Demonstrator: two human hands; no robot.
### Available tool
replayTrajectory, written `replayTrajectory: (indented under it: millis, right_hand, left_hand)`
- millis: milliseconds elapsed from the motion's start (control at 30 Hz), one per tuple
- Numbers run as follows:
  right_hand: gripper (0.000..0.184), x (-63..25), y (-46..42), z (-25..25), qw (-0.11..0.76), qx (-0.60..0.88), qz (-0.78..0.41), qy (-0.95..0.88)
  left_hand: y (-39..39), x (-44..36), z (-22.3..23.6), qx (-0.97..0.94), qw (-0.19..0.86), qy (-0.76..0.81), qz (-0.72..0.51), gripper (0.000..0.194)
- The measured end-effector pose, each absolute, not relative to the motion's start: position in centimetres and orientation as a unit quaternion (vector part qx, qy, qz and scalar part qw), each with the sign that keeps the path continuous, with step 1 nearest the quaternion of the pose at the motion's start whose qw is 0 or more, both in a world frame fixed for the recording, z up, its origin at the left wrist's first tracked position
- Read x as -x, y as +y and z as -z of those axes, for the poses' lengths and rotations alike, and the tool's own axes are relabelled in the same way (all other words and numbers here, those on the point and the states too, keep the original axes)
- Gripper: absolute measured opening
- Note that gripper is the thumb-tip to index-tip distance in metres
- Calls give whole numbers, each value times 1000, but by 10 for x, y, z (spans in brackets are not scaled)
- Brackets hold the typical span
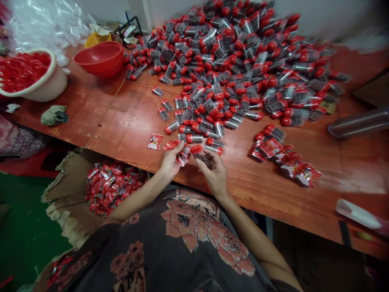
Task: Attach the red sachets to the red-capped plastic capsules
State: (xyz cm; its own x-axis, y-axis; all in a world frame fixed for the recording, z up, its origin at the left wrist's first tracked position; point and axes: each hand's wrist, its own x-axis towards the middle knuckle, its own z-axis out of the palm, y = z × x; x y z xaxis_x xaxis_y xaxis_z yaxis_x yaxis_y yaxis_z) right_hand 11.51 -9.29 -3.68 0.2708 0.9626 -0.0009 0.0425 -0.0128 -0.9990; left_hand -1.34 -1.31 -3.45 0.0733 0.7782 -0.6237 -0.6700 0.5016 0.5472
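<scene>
My left hand [169, 163] is closed on a small bunch of red printed sleeves [179, 153] at the near edge of the wooden table [121, 121]. My right hand [214, 172] grips a clear tube with a red cap [200, 153], filled with dark pieces, right beside the sleeves. Both hands meet just in front of a huge heap of the same red-capped tubes [231, 61]. One loose red sleeve [155, 141] lies on the table left of my hands.
A small pile of sleeved tubes [285, 158] lies to the right. A red bowl [100, 59] and a white basin of red caps [30, 75] stand at the left. A cardboard box of red sleeves [109, 184] sits below the table edge.
</scene>
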Motion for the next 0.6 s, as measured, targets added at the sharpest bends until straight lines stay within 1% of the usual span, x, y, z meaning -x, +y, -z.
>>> replayTrajectory:
  millis: [267, 600]
  right_hand:
    - [38, -116, -94, 45, 519, 574, -422, -473]
    - [36, -129, -93, 29, 487, 571, -435, -498]
  left_hand:
    - [-17, 10, 26, -98, 702, 486, -512, 19]
    - [-22, 11, 18, -174, 672, 478, -539, 30]
